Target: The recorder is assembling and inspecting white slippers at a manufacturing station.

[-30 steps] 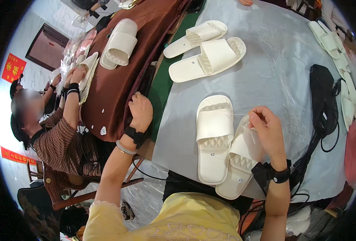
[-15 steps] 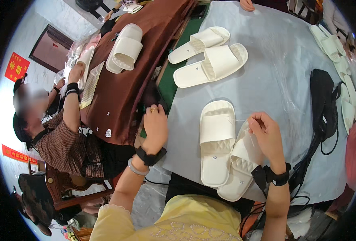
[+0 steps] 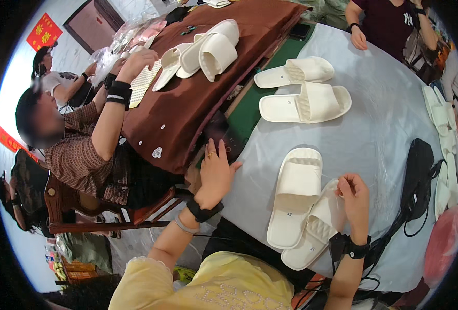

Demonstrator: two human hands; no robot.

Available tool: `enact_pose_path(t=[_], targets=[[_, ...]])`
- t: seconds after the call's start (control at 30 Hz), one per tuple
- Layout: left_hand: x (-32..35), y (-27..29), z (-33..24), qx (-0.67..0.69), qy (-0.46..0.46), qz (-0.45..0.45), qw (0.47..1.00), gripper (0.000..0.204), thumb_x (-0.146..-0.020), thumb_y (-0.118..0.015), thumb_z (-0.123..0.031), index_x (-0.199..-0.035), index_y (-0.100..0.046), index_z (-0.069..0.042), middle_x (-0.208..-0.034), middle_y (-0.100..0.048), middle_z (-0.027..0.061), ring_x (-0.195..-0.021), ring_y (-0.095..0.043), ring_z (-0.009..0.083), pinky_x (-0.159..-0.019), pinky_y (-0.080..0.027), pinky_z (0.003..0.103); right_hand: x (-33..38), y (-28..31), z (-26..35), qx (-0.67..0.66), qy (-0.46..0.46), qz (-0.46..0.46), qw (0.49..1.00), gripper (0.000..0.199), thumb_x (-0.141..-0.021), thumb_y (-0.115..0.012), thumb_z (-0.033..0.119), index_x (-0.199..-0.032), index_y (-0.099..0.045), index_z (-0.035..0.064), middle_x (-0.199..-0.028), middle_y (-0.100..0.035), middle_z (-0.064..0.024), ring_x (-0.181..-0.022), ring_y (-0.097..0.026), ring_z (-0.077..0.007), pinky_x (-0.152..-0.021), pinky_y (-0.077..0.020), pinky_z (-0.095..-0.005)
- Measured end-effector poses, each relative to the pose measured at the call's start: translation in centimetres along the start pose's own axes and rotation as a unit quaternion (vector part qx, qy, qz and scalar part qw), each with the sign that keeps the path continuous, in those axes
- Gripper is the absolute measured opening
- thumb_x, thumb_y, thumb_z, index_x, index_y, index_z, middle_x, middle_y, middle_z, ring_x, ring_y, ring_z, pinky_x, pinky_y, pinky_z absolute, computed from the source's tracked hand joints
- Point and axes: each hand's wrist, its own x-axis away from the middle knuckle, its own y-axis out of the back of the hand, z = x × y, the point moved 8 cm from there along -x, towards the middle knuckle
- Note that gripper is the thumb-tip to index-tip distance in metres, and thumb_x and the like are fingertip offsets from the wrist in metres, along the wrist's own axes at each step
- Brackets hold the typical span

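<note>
Two white open-toe slippers lie in front of me on the grey-covered table: a left slipper [image 3: 293, 199] and, partly under its edge, a right slipper [image 3: 319, 222]. My right hand [image 3: 355, 199] is beside the right slipper's strap, thumb and fingertips pinched together; whatever they hold is too small to make out. Farther left, my left hand [image 3: 217, 170] has its fingers spread, palm down, at the table's left edge. Its fingertips reach a dark, glossy object [image 3: 222, 135] in the gap between the tables, and I cannot tell its kind.
Another white slipper pair [image 3: 306, 93] lies farther back. A black pouch with cords [image 3: 417, 178] and several slippers [image 3: 446, 150] line the right side. At the brown-covered table [image 3: 187, 124], with white slippers [image 3: 211, 51], a co-worker [image 3: 84, 139] sits. Another person [image 3: 386, 31] stands across.
My view has shifted. The fine thread at my right fingertips no longer shows. My left fingers have spread apart. Another slipper now lies with those on the brown table; the co-worker's hand is empty.
</note>
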Motion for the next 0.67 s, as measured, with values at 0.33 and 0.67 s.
enact_pose_path(t=[0.33,0.67], targets=[[-2.9,0.3,1.8,0.121,0.132,0.113,0.977,0.091,-0.079,-0.05,-0.057,-0.128,-0.02,0.013,-0.126,-0.028,0.039,-0.108,-0.044,0.0472,-0.086,-0.043,0.045,-0.1,0.3,-0.2,0.013,-0.022,-0.006,1.0,0.016,-0.086,-0.055,0.014,-0.089,-0.056,-0.0014,-0.076,-0.056,-0.0013,-0.065,-0.052,-0.008,-0.062,-0.0433,-0.0213],[-7.1,-1.5,0.7,0.139,0.213,0.067,0.965,0.097,-0.06,-0.072,-0.031,-0.131,-0.017,0.003,-0.121,-0.034,0.0335,-0.108,-0.044,0.0447,-0.092,-0.039,0.045,0.0,0.8,-1.3,0.007,-0.005,-0.012,1.0,0.019,-0.085,-0.055,0.016,-0.095,-0.057,0.0001,-0.08,-0.06,-0.0052,-0.07,-0.057,-0.0098,-0.065,-0.045,-0.0215]])
